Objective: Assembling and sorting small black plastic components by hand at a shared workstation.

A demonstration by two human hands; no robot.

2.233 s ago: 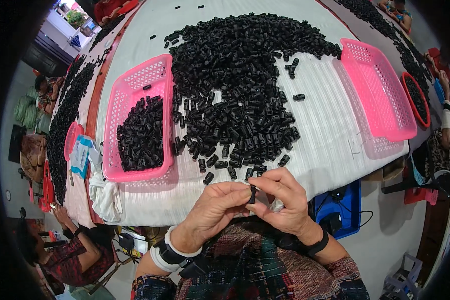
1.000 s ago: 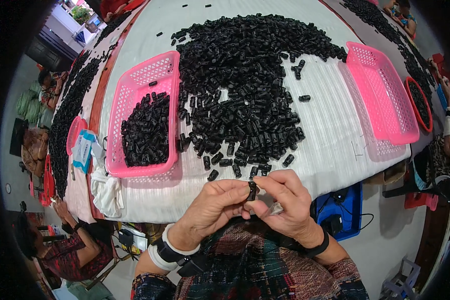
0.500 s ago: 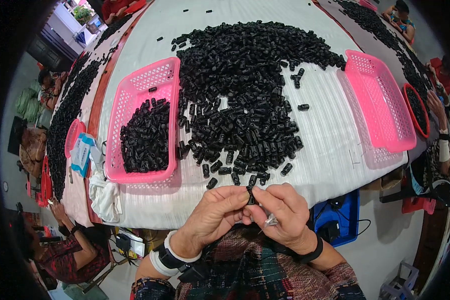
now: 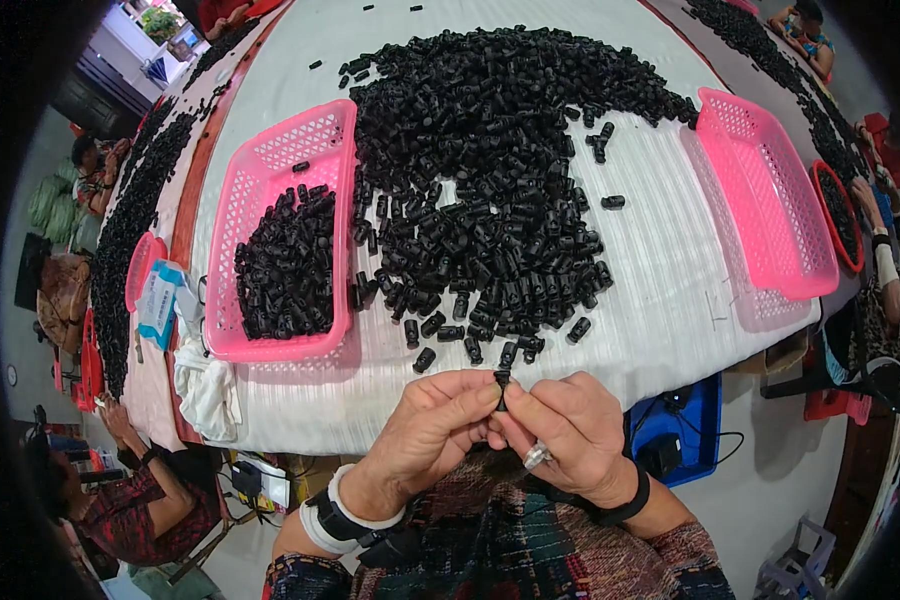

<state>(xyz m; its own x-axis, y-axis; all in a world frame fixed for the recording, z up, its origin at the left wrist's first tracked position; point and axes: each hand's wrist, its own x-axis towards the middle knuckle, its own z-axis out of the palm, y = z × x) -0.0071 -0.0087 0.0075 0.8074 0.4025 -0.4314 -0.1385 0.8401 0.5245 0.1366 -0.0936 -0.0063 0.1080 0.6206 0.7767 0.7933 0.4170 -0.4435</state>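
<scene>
My left hand [image 4: 430, 430] and my right hand [image 4: 572, 432] meet at the table's near edge. Between their fingertips they pinch a small black cord lock [image 4: 502, 392], mostly covered by the fingers. A small silver thing [image 4: 537, 456] shows at the right hand's fingers; whether it is a ring or a tool I cannot tell. Just beyond the fingers starts a large heap of black cord locks [image 4: 490, 210], with several loose ones along its near side. To the left, a pink perforated basket [image 4: 232, 270] holds many of the same pieces.
Another pink basket [image 4: 765, 200] stands at the right side of the white-covered table [image 4: 660, 260]. A white cloth [image 4: 207, 390] and a blue-and-white packet [image 4: 160, 305] lie at the left. Under the right edge is a blue crate [image 4: 695, 440]. Other people work at side tables.
My hands stay pinched together around the cord lock, with the right fingers turned slightly. The table and its contents have shifted a little in the picture.
</scene>
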